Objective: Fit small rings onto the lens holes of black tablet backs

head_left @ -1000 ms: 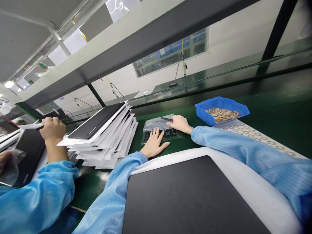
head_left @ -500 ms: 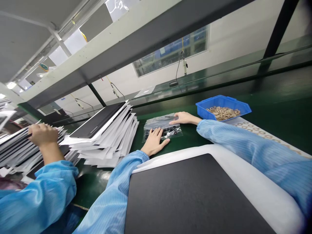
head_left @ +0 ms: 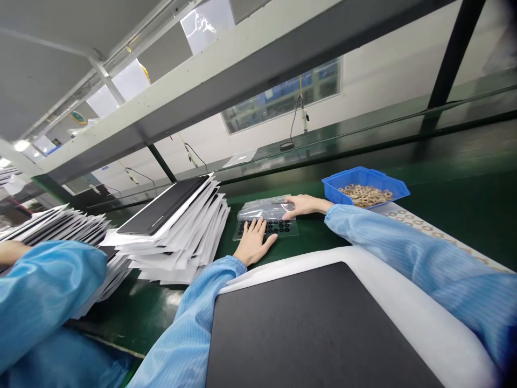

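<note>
from where i stood, the person's left hand (head_left: 253, 242) was laid out flat on the near edge of a clear film (head_left: 262, 209), fingers spread and loose, gripping nothing, the fingertips resting among the black rings (head_left: 281, 228) that ran in rows there. the right hand (head_left: 306, 206) came in from the other side; its thumb and fingertips had hold of the right end of the film, where a shiny flap was folded back over itself. whether anything slim was tucked inside that grasp i couldn't tell.

the film and its rings lay on the green table (head_left: 464, 210), between a tall pile of white paper (head_left: 181, 258) and a blue tray (head_left: 335, 187). a dark panel (head_left: 165, 207) sat on top of that pile, which leaned a little, its sheets jutting out unevenly. the tray held a heap of tan rings (head_left: 365, 195), and just in front of it a white sheet (head_left: 420, 224) dotted with more such rings ran off under the person's right sleeve (head_left: 388, 237).

closest to the person was a large black panel (head_left: 307, 334) on a white wrap (head_left: 404, 307), its far edge near the left wrist. over to the left, a co-worker's blue sleeve (head_left: 52, 285) reached across in front of another stack (head_left: 68, 226) of papers and dark panels; that hand was cut off by the edge of my view, so its fingers i couldn't make out.
</note>
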Available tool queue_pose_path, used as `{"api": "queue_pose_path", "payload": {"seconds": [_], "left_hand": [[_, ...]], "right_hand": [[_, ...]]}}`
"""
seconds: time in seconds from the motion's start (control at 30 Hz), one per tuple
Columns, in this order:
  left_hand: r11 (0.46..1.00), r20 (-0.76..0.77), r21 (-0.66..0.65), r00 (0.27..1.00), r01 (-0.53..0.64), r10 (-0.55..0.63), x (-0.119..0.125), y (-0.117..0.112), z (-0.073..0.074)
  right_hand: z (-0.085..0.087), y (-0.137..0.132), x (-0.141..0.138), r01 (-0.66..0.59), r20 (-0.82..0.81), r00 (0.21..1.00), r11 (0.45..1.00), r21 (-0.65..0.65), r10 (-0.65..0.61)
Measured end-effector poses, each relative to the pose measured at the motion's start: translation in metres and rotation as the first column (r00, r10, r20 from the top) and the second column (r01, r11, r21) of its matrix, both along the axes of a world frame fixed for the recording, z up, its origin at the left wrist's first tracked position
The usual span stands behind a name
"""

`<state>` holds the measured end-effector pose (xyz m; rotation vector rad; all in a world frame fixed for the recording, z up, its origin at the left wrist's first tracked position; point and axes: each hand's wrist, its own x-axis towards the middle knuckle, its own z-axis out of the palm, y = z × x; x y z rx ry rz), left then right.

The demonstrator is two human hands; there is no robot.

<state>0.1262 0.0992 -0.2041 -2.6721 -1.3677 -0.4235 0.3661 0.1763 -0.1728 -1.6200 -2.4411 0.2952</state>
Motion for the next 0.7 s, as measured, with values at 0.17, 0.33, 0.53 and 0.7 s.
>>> {"api": "queue_pose_path", "payload": {"seconds": [0.17, 0.33, 0.53, 0.7], "left_hand": [[1.000, 0.029, 0.027, 1.000, -0.012, 0.011, -0.001, 0.001, 0.000], [0.993, 0.059, 0.073, 0.995, -0.088, 0.084, -0.011, 0.010, 0.002], [0.993, 0.043, 0.083, 0.996, -0.088, 0.084, -0.019, 0.018, 0.001], [0.999, 0.018, 0.039, 0.999, -0.031, 0.030, -0.018, 0.018, 0.001]], "right_hand": [[0.001, -0.002, -0.003, 0.008, -0.005, 1.000, 1.000, -0.014, -0.008], [0.001, 0.003, 0.000, -0.012, -0.044, 0.999, 0.999, -0.041, 0.010], [0.003, 0.010, 0.013, -0.027, -0.115, 0.993, 0.994, -0.103, 0.015], [0.002, 0.006, 0.019, 0.052, -0.187, 0.979, 0.989, -0.142, -0.078]]}}
